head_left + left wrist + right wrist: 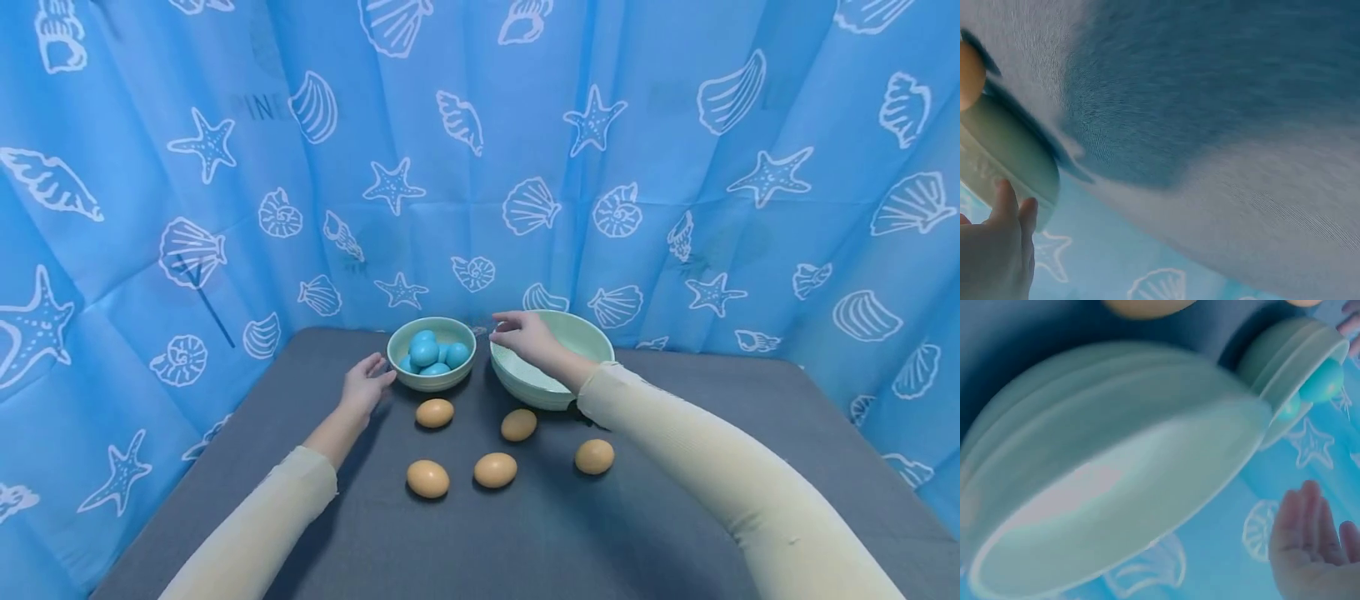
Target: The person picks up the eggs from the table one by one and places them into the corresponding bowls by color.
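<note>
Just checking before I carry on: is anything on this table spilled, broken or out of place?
Nothing stands out. The small bowl of blue eggs and the large bowl both sit upright, and the five brown eggs lie loose without visible cracks or spills.

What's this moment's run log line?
left hand: beside small bowl; right hand: empty, near large bowl; blue eggs: in small bowl; brown eggs: on table

Green bowls, tan eggs, shell-patterned curtain
</note>
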### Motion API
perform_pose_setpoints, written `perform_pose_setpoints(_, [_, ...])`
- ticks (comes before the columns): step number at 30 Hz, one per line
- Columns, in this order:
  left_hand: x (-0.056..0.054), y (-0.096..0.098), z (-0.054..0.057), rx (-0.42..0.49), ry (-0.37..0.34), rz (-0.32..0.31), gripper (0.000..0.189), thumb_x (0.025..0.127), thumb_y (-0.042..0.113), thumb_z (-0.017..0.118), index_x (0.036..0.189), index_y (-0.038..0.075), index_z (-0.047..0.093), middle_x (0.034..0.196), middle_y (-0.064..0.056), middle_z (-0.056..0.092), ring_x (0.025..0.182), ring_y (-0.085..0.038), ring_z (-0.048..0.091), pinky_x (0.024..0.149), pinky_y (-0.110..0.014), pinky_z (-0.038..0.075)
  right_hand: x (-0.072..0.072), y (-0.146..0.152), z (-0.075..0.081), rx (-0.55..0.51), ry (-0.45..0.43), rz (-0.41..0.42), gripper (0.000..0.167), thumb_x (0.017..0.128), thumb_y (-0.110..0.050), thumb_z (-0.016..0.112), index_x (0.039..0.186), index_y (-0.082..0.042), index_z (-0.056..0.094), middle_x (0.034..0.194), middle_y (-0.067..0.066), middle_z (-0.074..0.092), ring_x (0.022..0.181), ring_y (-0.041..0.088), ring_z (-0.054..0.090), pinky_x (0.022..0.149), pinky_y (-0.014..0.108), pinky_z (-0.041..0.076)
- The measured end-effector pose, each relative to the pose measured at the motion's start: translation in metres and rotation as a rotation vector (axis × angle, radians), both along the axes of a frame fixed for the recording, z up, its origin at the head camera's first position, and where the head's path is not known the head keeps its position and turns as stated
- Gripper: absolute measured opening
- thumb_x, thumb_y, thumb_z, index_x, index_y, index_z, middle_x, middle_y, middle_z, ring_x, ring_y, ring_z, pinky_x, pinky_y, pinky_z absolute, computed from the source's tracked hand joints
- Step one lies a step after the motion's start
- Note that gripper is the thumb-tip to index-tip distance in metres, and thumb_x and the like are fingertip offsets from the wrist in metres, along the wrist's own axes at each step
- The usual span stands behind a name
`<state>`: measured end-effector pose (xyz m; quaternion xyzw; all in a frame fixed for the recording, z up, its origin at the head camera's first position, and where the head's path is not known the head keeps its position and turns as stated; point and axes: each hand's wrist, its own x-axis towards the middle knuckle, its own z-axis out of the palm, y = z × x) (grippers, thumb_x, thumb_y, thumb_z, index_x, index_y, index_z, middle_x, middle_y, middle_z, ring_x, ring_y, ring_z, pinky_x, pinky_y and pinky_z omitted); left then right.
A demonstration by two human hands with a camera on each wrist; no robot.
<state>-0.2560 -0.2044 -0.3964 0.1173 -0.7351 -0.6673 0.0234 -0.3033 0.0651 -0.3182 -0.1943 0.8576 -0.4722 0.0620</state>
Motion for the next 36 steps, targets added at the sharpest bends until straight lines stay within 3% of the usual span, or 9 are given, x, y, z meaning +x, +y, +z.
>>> perform_pose_setpoints(3, [0.012,0.000,0.001,-0.062,-0.005,-0.060,0.059,0.102,0.007,0.050,0.153,-0.002,0.021,0.154,-0.023,0.028,0.138,-0.038,0.033,0.107,-0.049,0.039,0.003,0.023,0.005,0.026,0.041,-0.013,0.047,0.098,-0.011,0.058,0.141,0.004,0.046,0.134,0.028,0.052,0.121,0.040,0.052,0.097,0.049,0.048])
perform_pose_setpoints(14, [0.046,-0.001,0.003,-0.192,0.009,-0.201,0.061,0.101,0.012,0.055,0.152,-0.002,0.025,0.150,-0.025,0.035,0.132,-0.038,0.043,0.103,-0.052,0.043,0.001,0.093,0.007,0.073,0.001,-0.155,0.056,0.099,-0.011,0.057,0.149,-0.001,0.034,0.151,0.022,0.035,0.134,0.041,0.038,0.105,0.051,0.041])
perform_pose_setpoints(26, [0.075,0.004,-0.006,-0.286,-0.003,-0.341,0.053,0.096,0.015,0.063,0.144,0.002,0.044,0.138,-0.021,0.052,0.121,-0.033,0.055,0.092,-0.049,0.051,-0.008,0.137,-0.035,0.010,-0.124,-0.238,0.066,0.099,-0.007,0.055,0.153,0.000,0.019,0.158,0.022,0.015,0.142,0.043,0.018,0.113,0.052,0.028])
perform_pose_setpoints(33, [0.086,-0.004,-0.009,-0.314,0.014,-0.505,0.054,0.094,0.017,0.066,0.141,-0.003,0.047,0.136,-0.025,0.052,0.116,-0.035,0.057,0.081,-0.044,0.054,-0.014,0.146,-0.051,-0.047,-0.158,-0.277,0.066,0.099,-0.004,0.054,0.152,0.004,0.015,0.156,0.026,0.015,0.142,0.043,0.019,0.112,0.050,0.032])
perform_pose_setpoints(36, [0.089,-0.007,-0.012,-0.301,-0.004,-0.578,0.056,0.093,0.017,0.067,0.141,-0.004,0.046,0.135,-0.026,0.052,0.113,-0.034,0.059,0.080,-0.042,0.055,-0.016,0.148,-0.058,-0.085,-0.212,-0.311,0.066,0.099,-0.005,0.054,0.152,0.004,0.016,0.156,0.026,0.016,0.142,0.040,0.021,0.111,0.048,0.034])
